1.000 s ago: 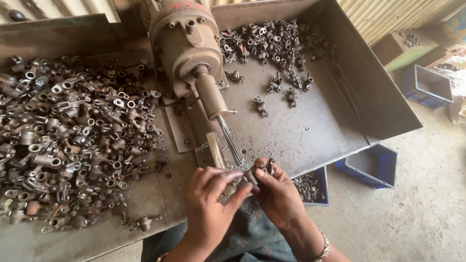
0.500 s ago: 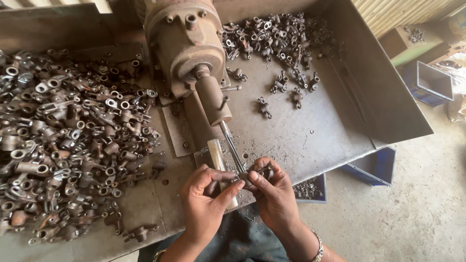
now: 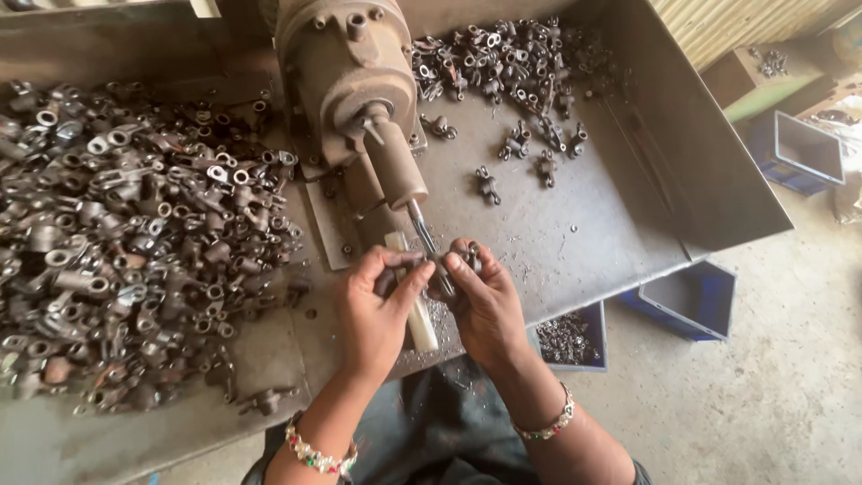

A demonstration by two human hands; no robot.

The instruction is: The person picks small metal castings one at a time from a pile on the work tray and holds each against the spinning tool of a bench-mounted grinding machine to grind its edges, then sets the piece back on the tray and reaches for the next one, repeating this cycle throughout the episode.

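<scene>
Both hands, left hand (image 3: 377, 305) and right hand (image 3: 485, 301), pinch our small metal part (image 3: 444, 268) at the spindle (image 3: 422, 224) tip, closer than before.

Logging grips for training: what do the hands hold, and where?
Both hands pinch a small dark metal fitting by its sides at the spindle tip.

One head-worn view looks steeply down from above the person onto a metal work tray (image 3: 628, 224), close enough that the left hand (image 3: 377, 310) and right hand (image 3: 485, 301) sit low in the middle. The motor housing (image 3: 337, 72) stands at the far edge, the concrete floor (image 3: 763, 395) shows at the near right
</scene>
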